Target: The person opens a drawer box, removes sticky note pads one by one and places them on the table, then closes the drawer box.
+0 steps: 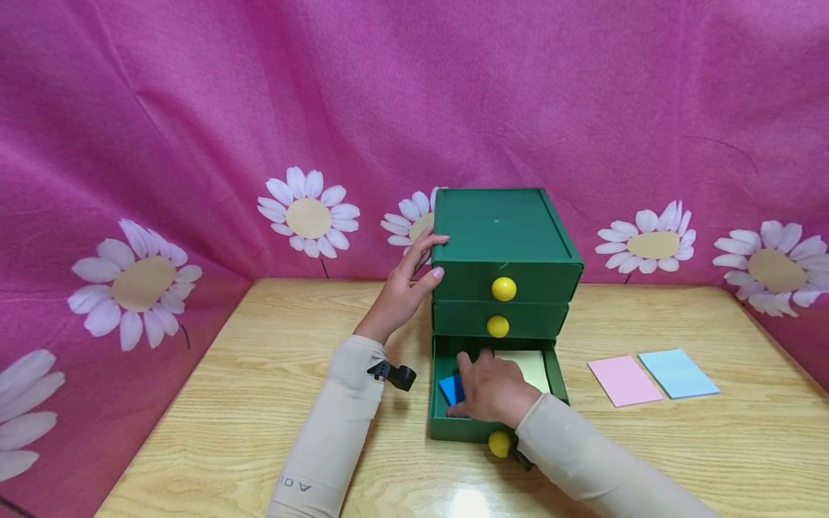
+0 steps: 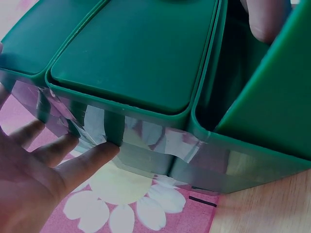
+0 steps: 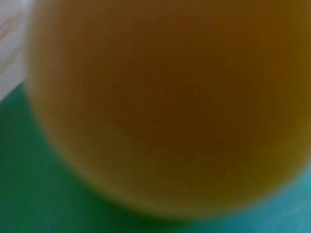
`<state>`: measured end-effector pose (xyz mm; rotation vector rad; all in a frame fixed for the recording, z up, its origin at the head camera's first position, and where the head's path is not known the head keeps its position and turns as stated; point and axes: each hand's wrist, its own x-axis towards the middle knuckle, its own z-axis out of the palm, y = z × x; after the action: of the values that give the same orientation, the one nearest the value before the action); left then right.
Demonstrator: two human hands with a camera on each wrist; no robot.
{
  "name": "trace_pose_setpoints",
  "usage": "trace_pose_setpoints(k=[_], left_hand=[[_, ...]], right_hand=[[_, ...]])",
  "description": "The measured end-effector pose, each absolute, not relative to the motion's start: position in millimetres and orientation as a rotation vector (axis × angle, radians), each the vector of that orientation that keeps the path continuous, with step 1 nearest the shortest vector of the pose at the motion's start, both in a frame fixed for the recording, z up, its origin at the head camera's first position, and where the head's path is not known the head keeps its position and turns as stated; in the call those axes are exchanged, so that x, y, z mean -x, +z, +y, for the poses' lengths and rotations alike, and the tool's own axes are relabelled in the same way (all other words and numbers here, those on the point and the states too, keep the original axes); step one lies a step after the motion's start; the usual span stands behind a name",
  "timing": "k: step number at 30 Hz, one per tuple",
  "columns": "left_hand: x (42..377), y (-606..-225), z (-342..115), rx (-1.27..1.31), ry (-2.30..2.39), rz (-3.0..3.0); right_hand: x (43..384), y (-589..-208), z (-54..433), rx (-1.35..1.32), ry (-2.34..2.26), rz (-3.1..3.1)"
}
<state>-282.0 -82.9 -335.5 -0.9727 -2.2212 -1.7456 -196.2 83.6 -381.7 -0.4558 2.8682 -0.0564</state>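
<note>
A green desktop drawer unit (image 1: 505, 223) has its bottom drawer (image 1: 463, 429) pulled out. My right hand (image 1: 495, 388) reaches down into that drawer, thumb and fingers bent around a blue sticky note pad (image 1: 451, 389) that is partly hidden under the hand. Beside it in the drawer lies a pale yellow pad (image 1: 532, 368). My left hand (image 1: 404, 291) rests against the unit's left side, its fingers (image 2: 90, 162) extended along the clear-taped wall and fingertips at the top edge. The bottom drawer's yellow knob (image 3: 170, 107), blurred, fills most of the right wrist view.
To the right of the unit, a pink pad (image 1: 624, 381) and a light blue pad (image 1: 678, 373) lie side by side on the wooden table (image 1: 259, 403). Two upper drawers with yellow knobs (image 1: 504, 288) are closed. A magenta flowered cloth (image 1: 363, 93) hangs behind.
</note>
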Motion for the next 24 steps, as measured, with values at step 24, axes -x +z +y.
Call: trace_pose_setpoints(k=[24], left_hand=[[296.2,-349.5,-83.7,0.974,-1.727,-2.224]], right_hand=[[197.2,-375.3,88.8,0.325,-0.411,2.810]])
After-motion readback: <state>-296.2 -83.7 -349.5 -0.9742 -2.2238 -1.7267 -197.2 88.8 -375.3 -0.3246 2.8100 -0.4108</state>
